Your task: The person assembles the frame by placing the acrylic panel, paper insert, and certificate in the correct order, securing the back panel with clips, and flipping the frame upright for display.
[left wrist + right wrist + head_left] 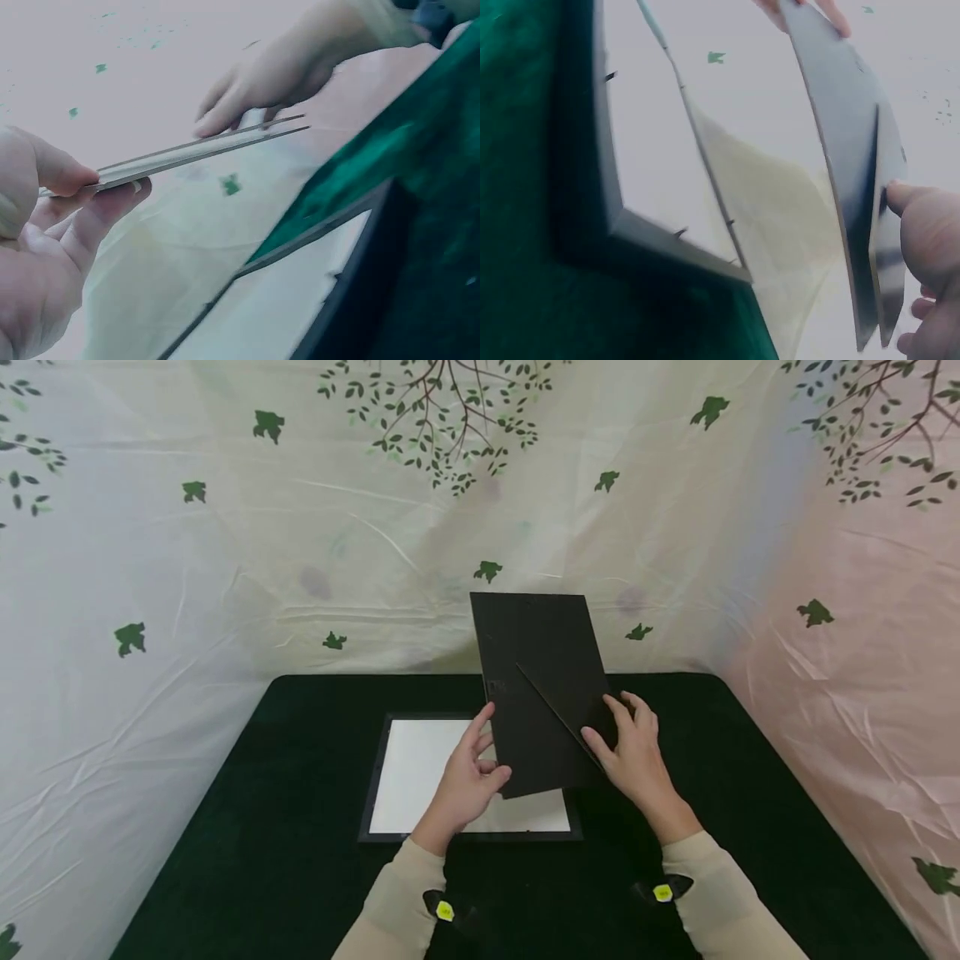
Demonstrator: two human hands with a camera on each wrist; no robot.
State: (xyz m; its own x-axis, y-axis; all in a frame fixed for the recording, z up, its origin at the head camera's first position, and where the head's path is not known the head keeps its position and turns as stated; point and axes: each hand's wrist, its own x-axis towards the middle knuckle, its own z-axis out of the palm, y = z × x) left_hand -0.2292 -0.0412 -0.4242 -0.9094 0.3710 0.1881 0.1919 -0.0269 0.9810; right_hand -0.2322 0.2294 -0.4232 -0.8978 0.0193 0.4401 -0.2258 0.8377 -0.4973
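A black picture-frame backing board (536, 643) with a slanting stand leg (555, 714) is held up, tilted, above the table. My left hand (465, 781) pinches its lower left edge between thumb and fingers, as the left wrist view also shows (60, 225). At the right edge, my right hand (637, 752) holds the board, thumb on the leg side. In the right wrist view the leg (885, 232) stands slightly apart from the board (840, 150). Beneath lies a black picture frame (375, 777) around a white surface (412, 768), partly hidden by the board and left hand.
Dark green cloth (300, 827) covers the table. Small dark tabs (680, 233) stick out along the frame's inner edge. Behind and beside the table hangs pale fabric (405, 577) printed with leaves and branches.
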